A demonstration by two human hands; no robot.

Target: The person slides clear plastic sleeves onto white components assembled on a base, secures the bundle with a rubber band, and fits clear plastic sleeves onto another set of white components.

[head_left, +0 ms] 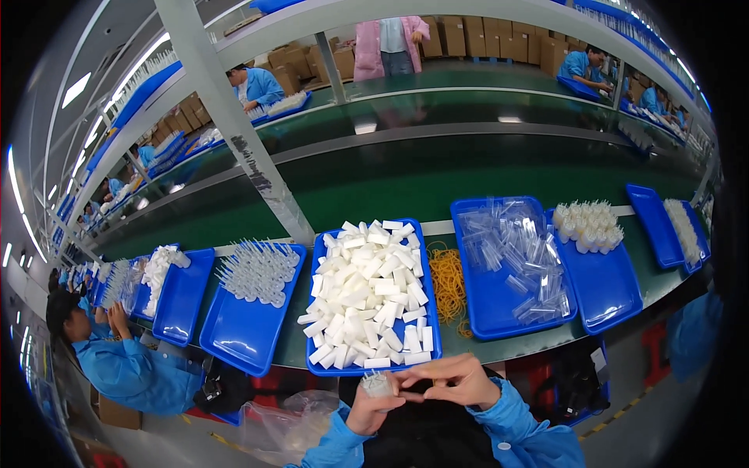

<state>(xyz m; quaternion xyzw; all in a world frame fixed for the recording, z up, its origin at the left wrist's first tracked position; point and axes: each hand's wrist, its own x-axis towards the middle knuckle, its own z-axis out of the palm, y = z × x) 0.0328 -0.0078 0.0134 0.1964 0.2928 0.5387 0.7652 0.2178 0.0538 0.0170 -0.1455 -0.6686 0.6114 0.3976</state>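
Observation:
My left hand is closed around a small bundle of clear-white pieces with thin tips pointing up. Beside it, my right hand has its thumb and fingers pinched together, its fingertips reaching toward the left hand. What the pinch holds, if anything, is too small to make out. Just beyond both hands lies a blue tray heaped with short white cylinders. A pile of yellow rubber bands rests on the table to the right of that tray.
Left of the white cylinders, a blue tray holds upright thin-tipped pieces. To the right, one blue tray carries clear plastic tubes; another carries bundled pieces. A metal post rises behind. A co-worker sits at left.

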